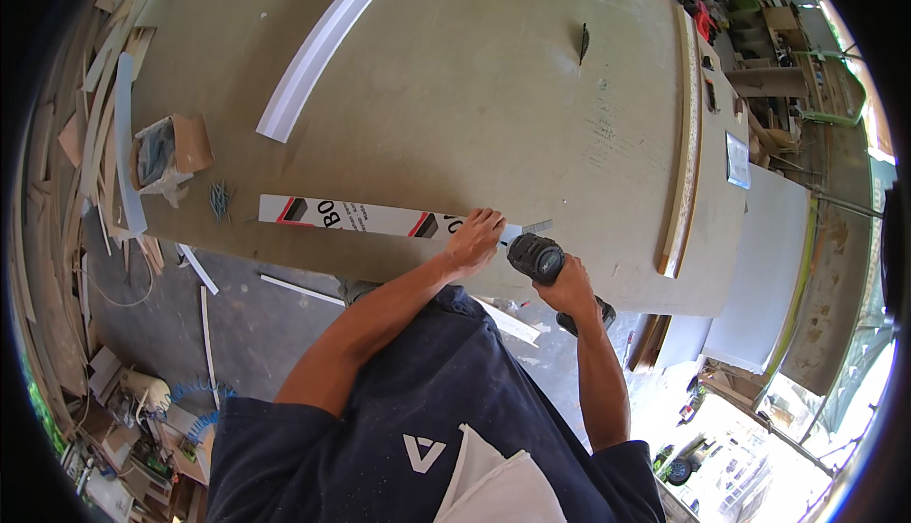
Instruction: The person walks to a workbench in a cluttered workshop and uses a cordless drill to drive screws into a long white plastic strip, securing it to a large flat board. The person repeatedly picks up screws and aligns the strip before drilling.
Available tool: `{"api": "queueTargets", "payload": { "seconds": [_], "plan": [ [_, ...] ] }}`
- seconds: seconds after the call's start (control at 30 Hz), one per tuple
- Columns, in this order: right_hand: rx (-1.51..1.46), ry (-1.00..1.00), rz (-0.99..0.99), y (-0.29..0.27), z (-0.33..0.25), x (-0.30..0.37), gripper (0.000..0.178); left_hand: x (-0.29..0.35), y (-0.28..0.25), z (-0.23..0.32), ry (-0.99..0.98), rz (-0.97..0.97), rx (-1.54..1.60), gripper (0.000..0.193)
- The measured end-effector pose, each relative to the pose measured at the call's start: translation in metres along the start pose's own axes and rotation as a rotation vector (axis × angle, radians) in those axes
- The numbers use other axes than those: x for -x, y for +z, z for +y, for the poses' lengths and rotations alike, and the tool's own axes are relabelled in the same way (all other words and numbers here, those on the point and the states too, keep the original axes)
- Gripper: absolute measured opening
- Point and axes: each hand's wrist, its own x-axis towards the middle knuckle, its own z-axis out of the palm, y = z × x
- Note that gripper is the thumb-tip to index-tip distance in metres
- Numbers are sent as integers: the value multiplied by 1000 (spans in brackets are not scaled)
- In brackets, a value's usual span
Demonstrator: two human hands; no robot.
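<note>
A long narrow white strip (pixel 356 216) with black and red print lies along the near edge of a large worktable (pixel 455 115). My left hand (pixel 477 241) is closed over its right part, fingers bent across the strip. In my right hand (pixel 569 286) is a black cordless drill (pixel 536 259), gripped by the handle. The drill's front end points left and away, at the strip's right end, just right of my left hand. Whether the bit touches the strip is too small to tell. A small grey strip (pixel 538 226) lies just beyond the drill.
A white channel-shaped length (pixel 327 44) lies farther back. Loose screws (pixel 219 200) and an opened cardboard box (pixel 173 151) sit at the table's left. A long wooden bar (pixel 681 143) runs along the right. Wood offcuts are stacked at far left; white strips (pixel 207 333) lie on the floor.
</note>
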Motion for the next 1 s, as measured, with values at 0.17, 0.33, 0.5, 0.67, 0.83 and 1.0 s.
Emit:
{"api": "queueTargets", "payload": {
  "seconds": [0.17,0.33,0.5,0.67,0.83,1.0],
  "plan": [
    [49,7,-25,-3,-7,1,47,0,1,-1,17,35,-5,39],
    [96,23,-67,-14,-23,2,46,2,3,-3,29,45,-31,39],
    [72,-6,-77,-12,-16,-2,45,3,7,-3,27,38,-43,39],
    [75,-124,-6,-13,-6,-1,41,4,7,-5,43,35,-69,43],
    [-169,-149,15,-13,46,5,41,3,-5,-4,-19,-72,-135,64],
    [-462,-258,161,-21,44,38,37,22,-40,-8,-90,-48,-157,75]
  ]
}}
